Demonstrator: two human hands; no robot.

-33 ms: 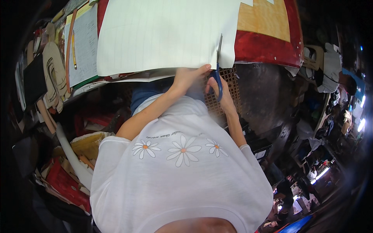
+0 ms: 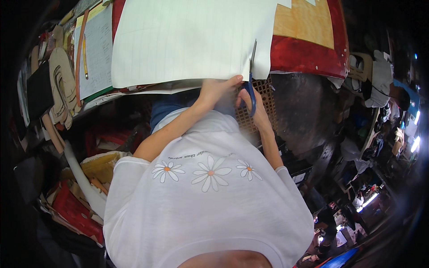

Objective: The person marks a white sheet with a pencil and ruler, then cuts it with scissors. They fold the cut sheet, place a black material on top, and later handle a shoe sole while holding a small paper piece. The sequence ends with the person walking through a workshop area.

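Observation:
A large white sheet (image 2: 187, 42) with faint lines lies over the table, its near edge hanging slightly past the table's front. My left hand (image 2: 216, 91) pinches that near edge, the thumb on top and the other fingers hidden beneath. Just to the right, my right hand (image 2: 258, 105) grips a pair of scissors (image 2: 251, 91) by the blue handles. The blades point away from me and stand in a slit near the sheet's right side. One blade shows above the sheet. A narrow strip of sheet lies right of the cut.
Red covering (image 2: 308, 56) and a wood-patterned board (image 2: 304, 22) show at the table's right. On the left are a written-on pad (image 2: 98, 53), a yellow pencil (image 2: 85, 58) and beige sole-shaped pieces (image 2: 62, 73). A brown perforated crate (image 2: 246, 123) stands below the scissors. Another person (image 2: 397, 96) sits far right.

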